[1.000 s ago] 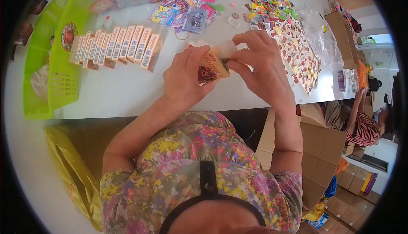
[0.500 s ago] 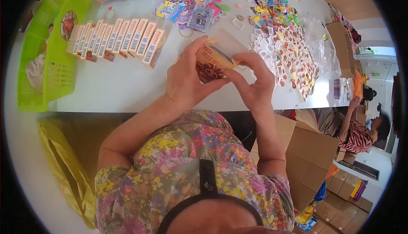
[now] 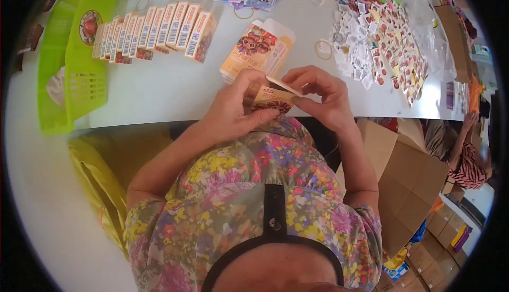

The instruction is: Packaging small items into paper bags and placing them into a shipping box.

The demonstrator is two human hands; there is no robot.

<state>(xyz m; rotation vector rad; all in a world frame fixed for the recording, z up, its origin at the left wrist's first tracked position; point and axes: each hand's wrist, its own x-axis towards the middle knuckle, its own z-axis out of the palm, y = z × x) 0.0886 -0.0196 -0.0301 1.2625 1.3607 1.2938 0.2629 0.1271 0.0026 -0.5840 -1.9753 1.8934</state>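
1. Carton (image 3: 273,101), small, orange: held between both hands near the surface's (image 3: 154,93) front edge. Step in hand, apparently: handling its top flap.
2. Left hand (image 3: 236,103): wrapped round carton, thumb on front.
3. Right hand (image 3: 326,101): pinching the flap end.
4. Next move: likely calls for steady left hold, light right fingers.
5. Room: bare left, below boxed row (image 3: 174,25); flat cartons (image 3: 254,48) just beyond hands; card heap (image 3: 389,53) right.

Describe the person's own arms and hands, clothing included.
The left hand and right hand are ungloved. The forearms are bare, with no watch or bracelet showing. The short sleeves are floral: yellow, pink, purple and white on grey-green.
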